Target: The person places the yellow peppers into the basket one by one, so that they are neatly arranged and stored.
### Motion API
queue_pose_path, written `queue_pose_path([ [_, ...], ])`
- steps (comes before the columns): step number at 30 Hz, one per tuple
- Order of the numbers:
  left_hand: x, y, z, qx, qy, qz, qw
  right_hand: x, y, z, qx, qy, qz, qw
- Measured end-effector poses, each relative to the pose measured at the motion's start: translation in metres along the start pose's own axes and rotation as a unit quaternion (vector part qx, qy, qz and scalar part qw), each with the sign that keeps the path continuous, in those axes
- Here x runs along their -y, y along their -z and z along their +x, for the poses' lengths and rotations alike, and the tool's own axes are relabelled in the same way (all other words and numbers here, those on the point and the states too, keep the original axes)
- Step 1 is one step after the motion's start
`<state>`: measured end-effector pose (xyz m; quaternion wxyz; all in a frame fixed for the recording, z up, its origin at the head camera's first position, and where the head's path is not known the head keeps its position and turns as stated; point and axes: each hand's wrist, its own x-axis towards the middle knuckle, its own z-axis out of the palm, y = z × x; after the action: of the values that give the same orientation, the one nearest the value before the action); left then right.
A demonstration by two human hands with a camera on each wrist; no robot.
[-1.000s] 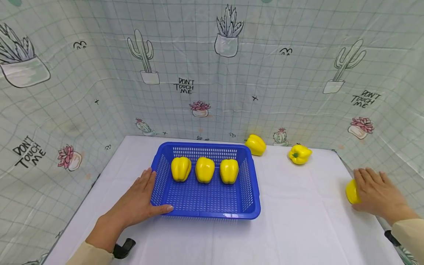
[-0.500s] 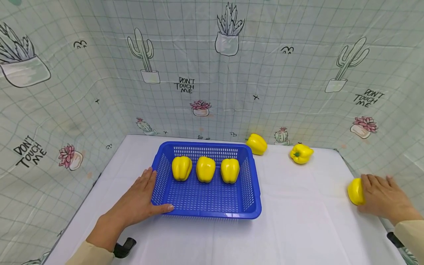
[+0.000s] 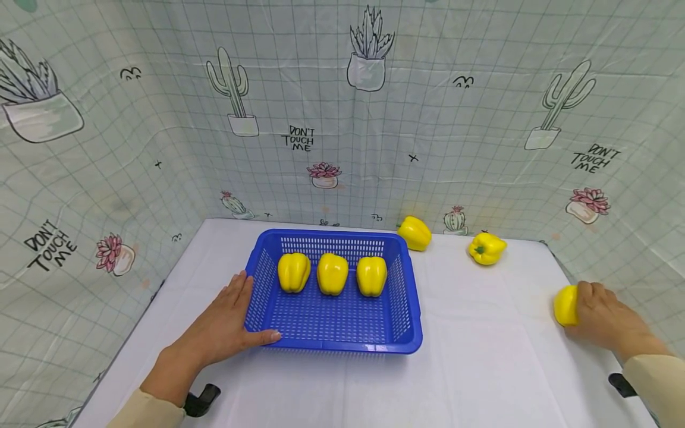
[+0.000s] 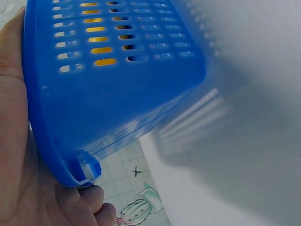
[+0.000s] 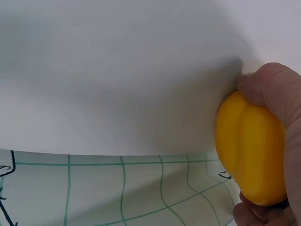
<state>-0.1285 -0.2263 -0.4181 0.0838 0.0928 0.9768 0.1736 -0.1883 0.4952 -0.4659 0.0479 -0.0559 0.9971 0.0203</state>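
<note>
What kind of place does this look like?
Probably a staged tabletop workspace, perhaps for recording: a white table backed and flanked by cactus-print cloth, with yellow bell peppers and a blue plastic basket on it.

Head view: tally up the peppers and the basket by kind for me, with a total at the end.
Blue basket: 1
Yellow peppers: 6 (3 in the basket, 2 loose on the table, 1 in the right hand)
Total: 7

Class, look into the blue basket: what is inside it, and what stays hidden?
Inside the blue basket, three yellow peppers sit in a row towards the far side. Bare floor shows in front; the patches beneath the peppers are covered.
</note>
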Motion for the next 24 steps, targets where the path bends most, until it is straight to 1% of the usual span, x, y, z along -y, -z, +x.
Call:
queue_pose_path([
  [2, 0.0, 0.0, 0.0, 0.0, 0.001, 0.0, 1.0, 0.001, 0.0, 0.001, 0.0, 0.002, 0.006, 1.0],
  [6, 0.0, 0.0, 0.0, 0.002, 0.005, 0.001, 1.0, 0.003, 0.0, 0.004, -0.015, 0.017, 0.001, 0.9997],
  [13, 0.0, 0.0, 0.001, 0.006, 0.008, -0.001, 0.9999, 0.016, -0.004, 0.011, -0.075, 0.042, -0.028, 0.9959],
  [16, -0.001, 0.0, 0.0, 0.006, 0.008, -0.002, 0.9999, 0.024, -0.005, 0.015, -0.1, 0.05, -0.029, 0.9933],
  [24, 0.0, 0.002, -0.001, 0.007, 0.001, 0.006, 1.0, 0.045, -0.004, 0.027, -0.144, 0.062, -0.037, 0.9869],
])
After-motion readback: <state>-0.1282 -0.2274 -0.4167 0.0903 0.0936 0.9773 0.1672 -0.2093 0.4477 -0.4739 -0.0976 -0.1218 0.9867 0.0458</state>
